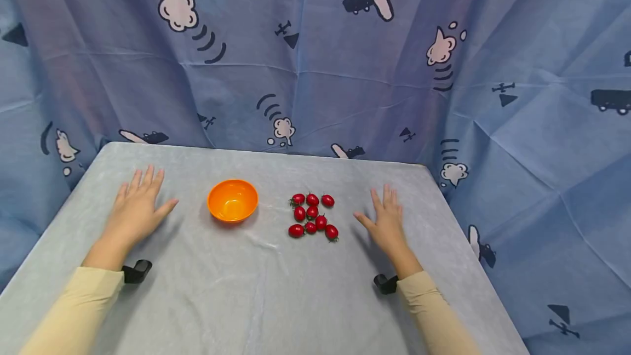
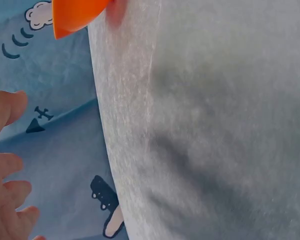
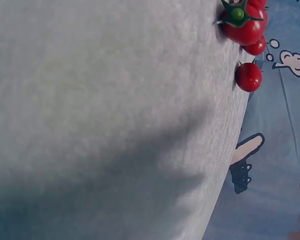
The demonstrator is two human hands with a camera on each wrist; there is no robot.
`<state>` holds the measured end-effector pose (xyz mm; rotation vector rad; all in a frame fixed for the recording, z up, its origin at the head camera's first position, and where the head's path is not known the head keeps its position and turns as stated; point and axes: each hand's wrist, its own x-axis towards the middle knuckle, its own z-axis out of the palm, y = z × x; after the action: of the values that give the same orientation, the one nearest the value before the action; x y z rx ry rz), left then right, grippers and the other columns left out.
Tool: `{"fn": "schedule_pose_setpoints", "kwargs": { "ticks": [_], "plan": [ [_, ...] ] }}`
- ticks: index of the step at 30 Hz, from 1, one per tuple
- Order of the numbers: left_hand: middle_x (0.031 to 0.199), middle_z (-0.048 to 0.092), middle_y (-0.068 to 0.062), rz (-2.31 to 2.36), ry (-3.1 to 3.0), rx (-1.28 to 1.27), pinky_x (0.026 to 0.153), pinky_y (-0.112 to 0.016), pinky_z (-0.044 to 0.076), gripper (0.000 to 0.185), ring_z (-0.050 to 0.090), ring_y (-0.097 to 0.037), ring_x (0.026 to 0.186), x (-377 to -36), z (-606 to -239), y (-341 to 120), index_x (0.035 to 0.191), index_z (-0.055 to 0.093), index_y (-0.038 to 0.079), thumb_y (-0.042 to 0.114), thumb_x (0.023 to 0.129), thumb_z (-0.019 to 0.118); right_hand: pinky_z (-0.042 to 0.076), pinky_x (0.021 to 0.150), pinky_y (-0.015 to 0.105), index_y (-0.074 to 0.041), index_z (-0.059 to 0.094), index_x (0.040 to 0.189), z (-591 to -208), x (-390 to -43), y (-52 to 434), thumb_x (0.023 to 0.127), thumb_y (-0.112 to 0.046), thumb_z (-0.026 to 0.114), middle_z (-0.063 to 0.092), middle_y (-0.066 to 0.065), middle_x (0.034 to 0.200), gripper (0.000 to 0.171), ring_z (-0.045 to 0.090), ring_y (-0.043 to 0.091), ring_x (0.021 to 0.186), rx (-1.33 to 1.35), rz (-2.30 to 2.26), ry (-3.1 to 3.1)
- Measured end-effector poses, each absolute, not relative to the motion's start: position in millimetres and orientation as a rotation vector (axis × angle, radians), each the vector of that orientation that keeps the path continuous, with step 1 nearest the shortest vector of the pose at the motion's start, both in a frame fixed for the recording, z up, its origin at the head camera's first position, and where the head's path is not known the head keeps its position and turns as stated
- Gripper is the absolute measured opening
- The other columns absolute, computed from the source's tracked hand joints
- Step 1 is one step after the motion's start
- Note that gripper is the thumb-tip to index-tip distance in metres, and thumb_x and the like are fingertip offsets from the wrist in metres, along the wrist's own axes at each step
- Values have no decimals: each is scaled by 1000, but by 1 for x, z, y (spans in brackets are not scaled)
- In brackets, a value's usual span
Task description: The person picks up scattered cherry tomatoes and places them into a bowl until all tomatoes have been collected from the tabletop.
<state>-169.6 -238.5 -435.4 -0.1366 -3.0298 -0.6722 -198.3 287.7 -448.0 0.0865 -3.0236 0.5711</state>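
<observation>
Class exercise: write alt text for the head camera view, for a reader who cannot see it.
Two open hands, left hand and right hand, rest flat on a grey table, with an orange bowl and nine cherry tomatoes between them.

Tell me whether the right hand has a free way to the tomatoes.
Probably yes. The right hand lies flat and open on the table, just right of the tomatoes, with only bare cloth between them. The bowl sits on their far side.
</observation>
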Motion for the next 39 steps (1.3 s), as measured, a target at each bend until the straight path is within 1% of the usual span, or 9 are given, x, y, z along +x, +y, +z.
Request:
{"fn": "schedule_pose_setpoints", "kwargs": {
  "ticks": [5, 9, 16, 22, 28, 35, 39],
  "plan": [
    [162, 4, -31, -710, -3015, -143, 118, -69, 6, 81, -2, -50, 150, -168, -439, -238, 156, 17, -5, 45, 102, 49, 5, 121, 67, -5, 29, 156, -450, -197, 279, 94, -45, 65, 2, 21, 167, 82, -3, 41, 154, 145, 614, -3004],
    [162, 5, -32, -721, -3014, -149, 118, -69, 7, 79, 2, -52, 149, -167, -441, -237, 155, 18, -6, 43, 102, 50, 4, 122, 65, -5, 31, 156, -449, -195, 273, 94, -43, 66, 3, 20, 167, 81, -2, 41, 154, 156, 656, -3006],
    [161, 5, -33, -742, -2990, -153, 118, -69, 8, 76, 3, -53, 149, -167, -445, -233, 155, 17, -7, 35, 102, 51, 5, 121, 65, -6, 30, 156, -448, -195, 265, 95, -42, 65, 5, 21, 167, 79, 0, 43, 154, 184, 627, -3031],
    [162, 5, -31, -736, -2995, -150, 118, -68, 7, 76, 4, -51, 149, -167, -447, -231, 156, 17, -5, 36, 102, 51, 6, 121, 66, -7, 31, 156, -448, -195, 257, 95, -42, 65, 7, 21, 167, 78, 1, 42, 154, 215, 612, -3044],
    [161, 11, -33, -730, -2990, -165, 117, -69, 10, 77, 10, -53, 148, -169, -449, -226, 155, 19, -6, 37, 101, 53, 8, 121, 65, -7, 31, 156, -448, -194, 251, 93, -44, 66, 9, 21, 167, 80, 4, 42, 154, 233, 597, -3041],
    [163, 7, -30, -760, -3009, -167, 118, -69, 10, 78, 8, -50, 150, -170, -452, -221, 156, 17, -5, 38, 101, 52, 8, 122, 63, -7, 31, 156, -449, -193, 246, 94, -42, 66, 10, 20, 167, 79, 3, 40, 154, 230, 648, -3049],
    [163, 8, -30, -785, -2999, -170, 118, -68, 11, 77, 10, -50, 149, -171, -452, -218, 156, 18, -5, 37, 101, 53, 7, 123, 63, -8, 30, 156, -450, -193, 244, 94, -44, 65, 9, 20, 167, 80, 5, 41, 154, 241, 662, -3053]
  ]
}}
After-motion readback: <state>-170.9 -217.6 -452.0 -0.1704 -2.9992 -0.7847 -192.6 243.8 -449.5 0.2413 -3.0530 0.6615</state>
